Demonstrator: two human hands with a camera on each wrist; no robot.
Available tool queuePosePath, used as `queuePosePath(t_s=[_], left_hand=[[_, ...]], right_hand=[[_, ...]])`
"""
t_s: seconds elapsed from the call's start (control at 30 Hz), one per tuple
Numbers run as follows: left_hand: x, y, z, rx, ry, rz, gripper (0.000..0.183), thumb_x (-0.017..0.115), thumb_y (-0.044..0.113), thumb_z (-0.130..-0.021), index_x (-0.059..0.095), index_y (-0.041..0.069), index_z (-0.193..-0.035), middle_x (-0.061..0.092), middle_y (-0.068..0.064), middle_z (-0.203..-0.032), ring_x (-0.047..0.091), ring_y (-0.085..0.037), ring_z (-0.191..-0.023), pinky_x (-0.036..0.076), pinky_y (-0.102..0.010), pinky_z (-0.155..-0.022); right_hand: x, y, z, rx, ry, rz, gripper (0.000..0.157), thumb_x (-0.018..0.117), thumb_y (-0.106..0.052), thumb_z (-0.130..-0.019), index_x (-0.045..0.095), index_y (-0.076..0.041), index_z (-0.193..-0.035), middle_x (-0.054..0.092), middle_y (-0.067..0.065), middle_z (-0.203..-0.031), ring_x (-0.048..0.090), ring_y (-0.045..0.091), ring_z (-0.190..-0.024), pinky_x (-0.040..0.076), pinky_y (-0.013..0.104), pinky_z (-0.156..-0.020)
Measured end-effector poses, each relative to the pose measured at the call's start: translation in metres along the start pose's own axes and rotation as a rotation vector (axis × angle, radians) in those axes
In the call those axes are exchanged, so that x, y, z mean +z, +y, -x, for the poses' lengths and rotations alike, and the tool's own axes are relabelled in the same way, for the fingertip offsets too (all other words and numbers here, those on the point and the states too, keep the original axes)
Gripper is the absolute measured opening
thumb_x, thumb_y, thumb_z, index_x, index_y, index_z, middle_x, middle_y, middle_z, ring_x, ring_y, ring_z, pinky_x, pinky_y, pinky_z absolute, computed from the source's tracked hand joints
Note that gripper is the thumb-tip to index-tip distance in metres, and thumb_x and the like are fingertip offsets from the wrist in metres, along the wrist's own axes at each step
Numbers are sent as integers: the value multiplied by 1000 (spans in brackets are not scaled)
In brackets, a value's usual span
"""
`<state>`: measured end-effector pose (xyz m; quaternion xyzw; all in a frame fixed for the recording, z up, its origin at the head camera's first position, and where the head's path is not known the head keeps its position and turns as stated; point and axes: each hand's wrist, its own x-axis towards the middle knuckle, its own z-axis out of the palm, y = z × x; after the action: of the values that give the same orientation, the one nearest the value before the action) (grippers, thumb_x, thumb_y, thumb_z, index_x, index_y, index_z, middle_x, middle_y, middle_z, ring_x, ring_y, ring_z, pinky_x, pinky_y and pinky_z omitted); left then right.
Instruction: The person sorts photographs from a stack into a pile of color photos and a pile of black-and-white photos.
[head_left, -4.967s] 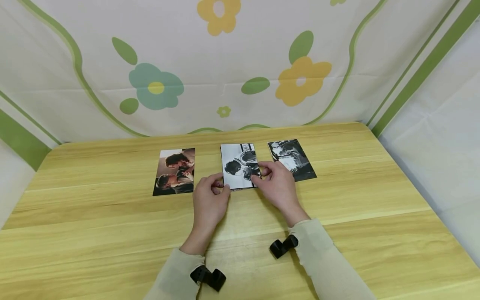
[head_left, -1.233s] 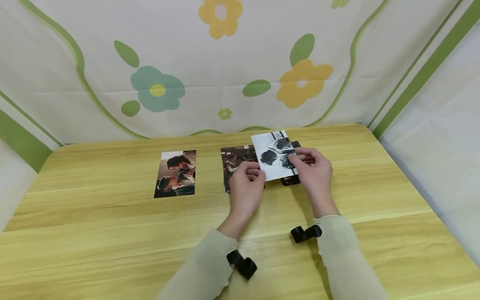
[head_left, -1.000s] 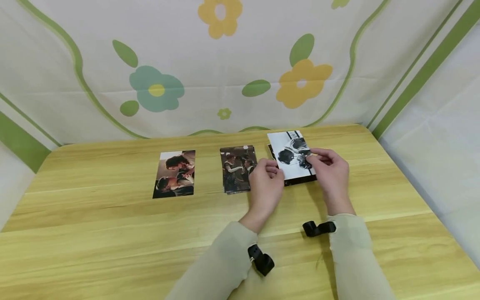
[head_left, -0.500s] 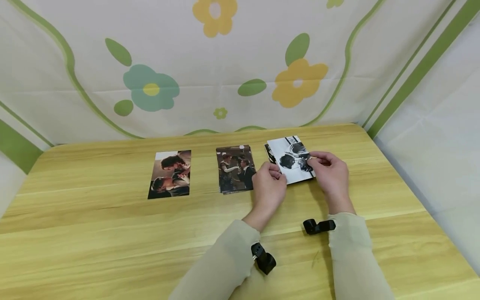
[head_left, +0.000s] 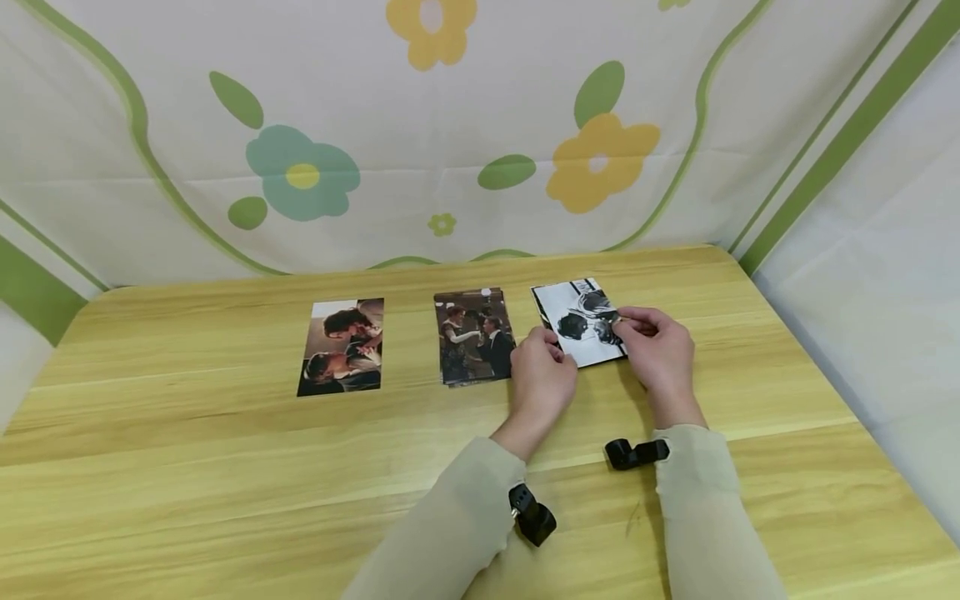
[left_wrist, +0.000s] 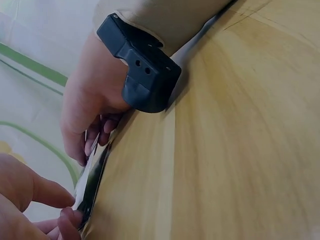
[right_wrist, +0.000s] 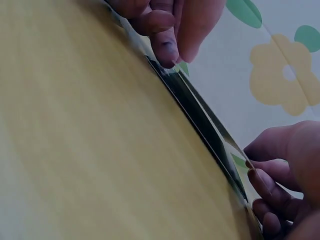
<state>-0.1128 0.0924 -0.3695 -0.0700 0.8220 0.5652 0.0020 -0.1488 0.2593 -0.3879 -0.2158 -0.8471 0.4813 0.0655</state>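
A black-and-white photo card (head_left: 577, 329) lies at the right of the group, over another photo card whose dark edge (head_left: 537, 305) peeks out at its left. My left hand (head_left: 543, 375) pinches its lower left corner. At the right edge, my right hand (head_left: 660, 354) pinches it between thumb and fingers. From the right wrist view, the upper card (right_wrist: 212, 112) stands slightly raised from the dark card (right_wrist: 195, 130) beneath, and the gap is widest near the right fingers (right_wrist: 270, 182). Most of the lower card is hidden in the head view.
Left of my hands is a small stack of photo cards (head_left: 476, 342), a couple in evening dress on top. Farther left lies a single colour photo card (head_left: 342, 347). A flowered cloth (head_left: 442, 125) hangs behind the wooden table (head_left: 225, 483).
Both hands have carried the black-and-white card from the middle stack to the right and lowered it over the right-hand card. The evening-dress photo now shows on the middle stack.
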Motion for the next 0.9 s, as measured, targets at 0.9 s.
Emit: queuePosePath(t_s=[0.9], left_hand=[[-11, -4, 10, -22, -158, -14, 39, 78, 11, -92, 69, -2, -128, 65, -10, -114, 57, -16, -94, 54, -35, -90]], right_hand=[[-2, -2, 2, -6, -31, 98, 31, 77, -29, -97, 80, -13, -123, 75, -6, -99, 63, 8, -91, 49, 19, -78]])
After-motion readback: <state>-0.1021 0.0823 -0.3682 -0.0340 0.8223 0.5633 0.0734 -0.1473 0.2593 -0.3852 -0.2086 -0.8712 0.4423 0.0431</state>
